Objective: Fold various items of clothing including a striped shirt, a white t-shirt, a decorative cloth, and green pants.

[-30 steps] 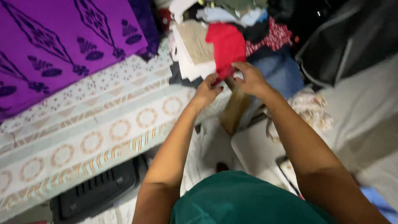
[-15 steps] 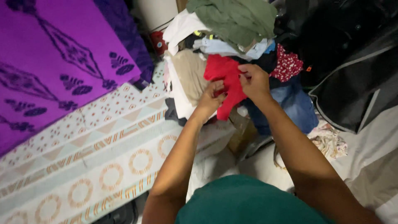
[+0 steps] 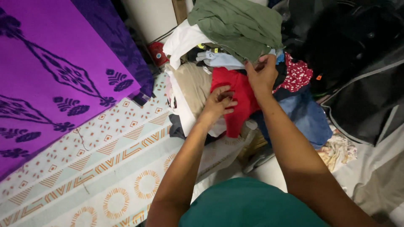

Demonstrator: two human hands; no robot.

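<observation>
A red garment [image 3: 235,98] is seen draped down the front of a heap of clothes [image 3: 235,50], between a beige piece [image 3: 191,84] on its left and blue jeans [image 3: 305,115] on its right. The left hand [image 3: 219,101] is laid on the red cloth with fingers curled and partly closed, pinching a fold at its left edge. The right hand [image 3: 263,73] is raised to the garment's top right corner, fingers bent shut around the cloth just under a green garment [image 3: 237,23] on top of the heap. The heap is crowded on the right by a dark bag [image 3: 362,71]. Open room is found to the left, across a patterned sheet [image 3: 105,168] and a purple cloth [image 3: 46,71].
</observation>
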